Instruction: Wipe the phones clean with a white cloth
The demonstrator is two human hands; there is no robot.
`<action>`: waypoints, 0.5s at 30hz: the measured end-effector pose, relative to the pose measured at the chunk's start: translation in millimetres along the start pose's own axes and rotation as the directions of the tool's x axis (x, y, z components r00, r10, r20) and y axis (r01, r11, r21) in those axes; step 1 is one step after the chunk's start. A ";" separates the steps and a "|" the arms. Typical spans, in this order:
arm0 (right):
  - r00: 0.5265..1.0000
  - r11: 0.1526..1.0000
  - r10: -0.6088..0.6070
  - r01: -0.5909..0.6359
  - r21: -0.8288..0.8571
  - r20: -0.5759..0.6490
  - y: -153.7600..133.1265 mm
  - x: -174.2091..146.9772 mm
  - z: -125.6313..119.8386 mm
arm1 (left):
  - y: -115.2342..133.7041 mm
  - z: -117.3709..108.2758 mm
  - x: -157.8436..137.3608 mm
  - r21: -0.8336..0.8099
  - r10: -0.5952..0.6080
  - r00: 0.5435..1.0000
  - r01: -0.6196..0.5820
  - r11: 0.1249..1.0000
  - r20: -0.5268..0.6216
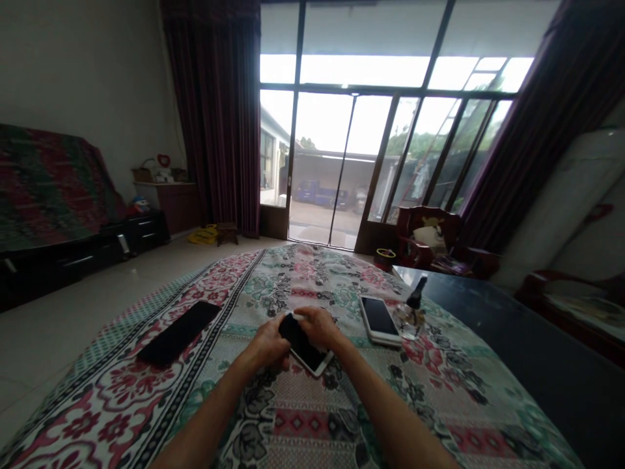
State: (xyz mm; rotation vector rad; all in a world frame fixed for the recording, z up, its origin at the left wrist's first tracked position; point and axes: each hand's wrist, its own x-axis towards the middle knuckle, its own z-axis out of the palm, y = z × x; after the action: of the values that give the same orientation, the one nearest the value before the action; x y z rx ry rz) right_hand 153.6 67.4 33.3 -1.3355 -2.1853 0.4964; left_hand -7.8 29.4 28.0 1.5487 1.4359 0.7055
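White-framed phone (306, 350) partly hidden by hands (270, 341) (319, 327); right grip unclear.

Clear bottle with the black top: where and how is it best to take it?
Probably grip its clear body, right hand coming from the right: it appears upright, and a white phone lies close at its left.

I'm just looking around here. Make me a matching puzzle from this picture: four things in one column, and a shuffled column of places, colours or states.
Column one
1. Spray bottle
2. Left-side curtain
3. Central smartphone
4. Tablecloth

Column two
A. Dark purple
B. Between the left hand and the right hand
C. Covered in floral patterns
D. Clear, with a black top

Right pairs: 1-D, 2-A, 3-B, 4-C
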 end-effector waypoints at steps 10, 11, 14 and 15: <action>0.977 0.999 0.013 -0.005 0.038 -0.214 16.9 -34.5 -25.9 | 16.0 -20.4 -10.8 0.471 0.431 0.891 -0.445 0.762 0.144; 0.972 0.999 0.007 0.001 0.036 -0.234 18.6 -40.2 -28.0 | 17.0 -16.9 -8.5 0.479 0.432 0.879 -0.473 0.739 0.201; 0.956 0.998 0.022 -0.004 0.060 -0.294 24.8 -53.9 -28.6 | 22.3 -1.5 -0.2 0.519 0.381 0.853 -0.521 0.678 0.357; 0.950 0.997 0.034 -0.012 0.072 -0.311 27.3 -57.1 -27.2 | 24.7 3.4 2.0 0.530 0.361 0.842 -0.535 0.657 0.401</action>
State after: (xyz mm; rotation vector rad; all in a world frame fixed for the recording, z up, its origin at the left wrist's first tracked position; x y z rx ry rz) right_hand 210.6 29.4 25.7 -1.3052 -1.8796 0.3390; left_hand 7.1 32.0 48.0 2.4907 1.1253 0.2596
